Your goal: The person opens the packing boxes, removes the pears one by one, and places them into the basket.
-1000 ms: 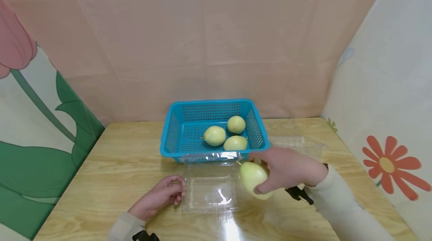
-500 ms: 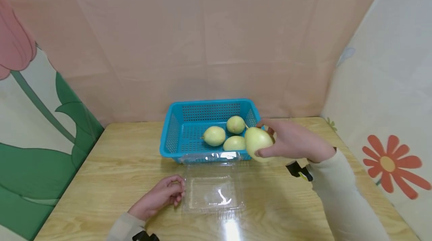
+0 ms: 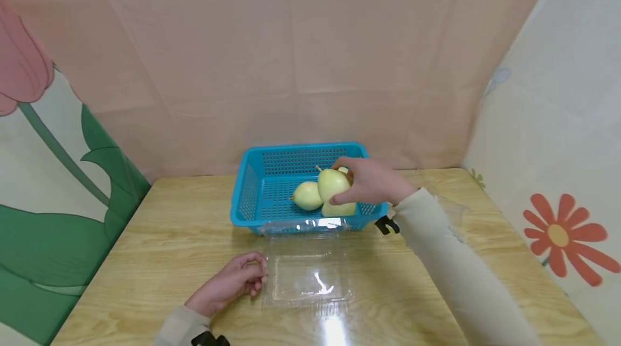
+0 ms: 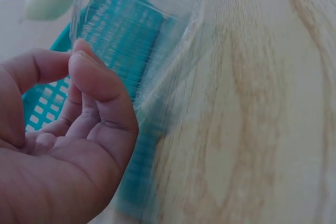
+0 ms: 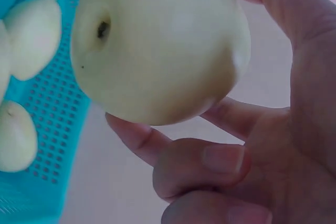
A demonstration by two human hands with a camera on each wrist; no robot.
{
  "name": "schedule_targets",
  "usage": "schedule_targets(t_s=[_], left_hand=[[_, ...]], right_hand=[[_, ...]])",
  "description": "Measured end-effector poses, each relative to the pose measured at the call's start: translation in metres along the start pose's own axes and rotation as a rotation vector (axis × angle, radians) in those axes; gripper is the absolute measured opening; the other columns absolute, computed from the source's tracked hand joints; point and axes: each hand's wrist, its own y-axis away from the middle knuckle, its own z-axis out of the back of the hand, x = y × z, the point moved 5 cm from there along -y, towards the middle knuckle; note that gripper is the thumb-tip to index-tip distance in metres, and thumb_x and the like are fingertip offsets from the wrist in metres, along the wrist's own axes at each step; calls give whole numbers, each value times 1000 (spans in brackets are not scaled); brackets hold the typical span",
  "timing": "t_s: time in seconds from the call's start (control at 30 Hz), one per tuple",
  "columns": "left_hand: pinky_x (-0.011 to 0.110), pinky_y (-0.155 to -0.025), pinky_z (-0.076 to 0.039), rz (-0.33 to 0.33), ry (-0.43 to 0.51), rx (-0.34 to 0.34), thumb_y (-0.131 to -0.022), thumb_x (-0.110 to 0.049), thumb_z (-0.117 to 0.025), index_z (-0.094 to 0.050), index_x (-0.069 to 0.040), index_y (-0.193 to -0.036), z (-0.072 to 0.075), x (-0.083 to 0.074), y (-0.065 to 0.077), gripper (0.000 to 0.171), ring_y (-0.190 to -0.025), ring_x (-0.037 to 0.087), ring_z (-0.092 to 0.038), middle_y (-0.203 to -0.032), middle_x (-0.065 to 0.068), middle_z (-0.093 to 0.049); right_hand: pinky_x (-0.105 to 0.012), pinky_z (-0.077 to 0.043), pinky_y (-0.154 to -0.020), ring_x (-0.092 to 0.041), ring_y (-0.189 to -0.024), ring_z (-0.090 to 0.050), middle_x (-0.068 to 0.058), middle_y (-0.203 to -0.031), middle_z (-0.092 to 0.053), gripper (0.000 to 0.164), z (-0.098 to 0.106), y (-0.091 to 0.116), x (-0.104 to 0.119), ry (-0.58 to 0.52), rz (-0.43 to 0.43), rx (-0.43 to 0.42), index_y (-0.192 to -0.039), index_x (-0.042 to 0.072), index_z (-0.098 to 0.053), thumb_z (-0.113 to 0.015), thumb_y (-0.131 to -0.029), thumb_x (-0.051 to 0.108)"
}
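My right hand grips a pale yellow-green pear, its stem pointing up and left, over the right part of the blue basket. The right wrist view shows that pear from its blossom end, between thumb and fingers. Beneath and beside it other pears lie in the basket, one to the left and others partly hidden behind the hand and the held pear. On the table my left hand pinches the left edge of a clear plastic clamshell box; the left wrist view shows thumb and fingertip at its rim.
The clamshell's raised lid leans by the basket's front wall. Another piece of clear plastic lies at the right, partly behind the right sleeve. A wood-grain table meets a pink backdrop behind and printed side panels.
My right hand has carried the pear from beside the clamshell box up, back and then left, over the basket. The left hand has stayed at the box's edge.
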Motion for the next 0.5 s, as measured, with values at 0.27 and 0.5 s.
schedule_targets(t_s=[0.27, 0.5], left_hand=[[19, -57, -47, 1, -11, -19, -96, -6, -55, -52, 0, -102, 3, 1, -1, 10, -67, 8, -52, -80, 2, -59], [20, -57, -47, 4, -12, -19, -95, -6, -55, -52, -1, -102, 3, 3, -1, 9, -67, 8, -52, -81, 2, -59]], right_hand=[[-34, -49, -69, -21, -88, -57, -1, -102, -66, 71, -31, -37, 1, 13, -45, 111, -131, 14, -58, -80, -74, 50], [-42, -51, -83, -23, -103, -56, -4, -123, -63, 73, -55, -60, -1, 73, -73, 214, -135, 14, -56, -79, -75, 51]])
